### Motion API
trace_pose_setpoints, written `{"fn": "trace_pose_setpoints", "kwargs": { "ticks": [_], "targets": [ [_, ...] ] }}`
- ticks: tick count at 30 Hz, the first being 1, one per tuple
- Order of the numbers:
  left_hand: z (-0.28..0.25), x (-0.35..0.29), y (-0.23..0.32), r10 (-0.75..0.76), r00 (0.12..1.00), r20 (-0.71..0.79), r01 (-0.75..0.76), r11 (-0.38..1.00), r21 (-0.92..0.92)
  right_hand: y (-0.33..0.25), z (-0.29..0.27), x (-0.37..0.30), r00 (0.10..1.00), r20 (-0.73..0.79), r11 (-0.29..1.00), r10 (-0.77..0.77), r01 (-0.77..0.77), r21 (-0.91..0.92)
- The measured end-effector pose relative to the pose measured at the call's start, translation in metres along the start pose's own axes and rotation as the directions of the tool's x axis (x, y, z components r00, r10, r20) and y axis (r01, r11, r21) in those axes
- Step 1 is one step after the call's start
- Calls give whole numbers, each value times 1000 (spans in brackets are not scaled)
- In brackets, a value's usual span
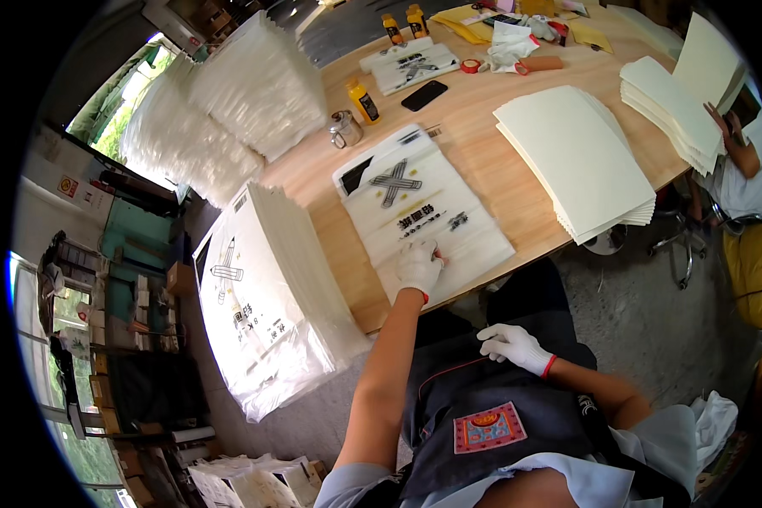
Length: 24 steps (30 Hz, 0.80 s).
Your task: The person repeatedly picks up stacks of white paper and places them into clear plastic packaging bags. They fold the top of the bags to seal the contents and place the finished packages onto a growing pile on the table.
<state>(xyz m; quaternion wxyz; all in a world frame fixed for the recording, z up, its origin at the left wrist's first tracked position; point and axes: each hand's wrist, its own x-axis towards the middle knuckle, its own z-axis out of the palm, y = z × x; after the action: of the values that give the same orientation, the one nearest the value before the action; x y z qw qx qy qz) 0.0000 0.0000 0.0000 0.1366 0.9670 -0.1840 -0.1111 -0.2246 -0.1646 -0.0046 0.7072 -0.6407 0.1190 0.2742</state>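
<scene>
1. The wooden counter [474,157] crosses the frame from the upper right to just left of centre.
2. Tall plastic-wrapped white bundles [258,93] stand at the upper left, beside the counter.
3. A thick packed stack [245,296] with a pencil print leans along the counter's edge, left of centre.
4. A stack of cream sheets [574,161] lies fanned on the counter, right of centre.
5. The printed plastic bag [423,218] lies flat at the centre, its crossed-pencil print toward the top and its near end close to the counter's edge.
6. The left hand [419,267], white-gloved, rests on the lower part of this bag. Its fingers are bent over the sheet, below the printed characters; whether they pinch the film, I cannot tell.
7. The right hand [516,349], also gloved, is at lower centre above the dark apron. Its fingers are loosely curved, slightly spread and apart from the bag, which lies above and to their left.
8. A black phone [424,96] lies at upper centre, beyond the bag.
</scene>
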Motion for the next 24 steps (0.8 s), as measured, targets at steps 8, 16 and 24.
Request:
{"fn": "trace_pose_setpoints", "kwargs": {
  "ticks": [8, 16, 24],
  "targets": [
    [1, 9, 5, 258, 928, -268, -225, 963, 147, -5, -9, 6, 999, 34, 1000, -23, 23, -7],
    [-52, 10, 27, 119, 961, 249, -140, 988, 70, 13, -10, 12, 998, 28, 995, -56, 54, 78],
    [-36, -3, 15, 104, 980, 167, -69, 976, -205, -56, -34, 70, 959, -99, 963, -265, 269, 28]
  ]
}}
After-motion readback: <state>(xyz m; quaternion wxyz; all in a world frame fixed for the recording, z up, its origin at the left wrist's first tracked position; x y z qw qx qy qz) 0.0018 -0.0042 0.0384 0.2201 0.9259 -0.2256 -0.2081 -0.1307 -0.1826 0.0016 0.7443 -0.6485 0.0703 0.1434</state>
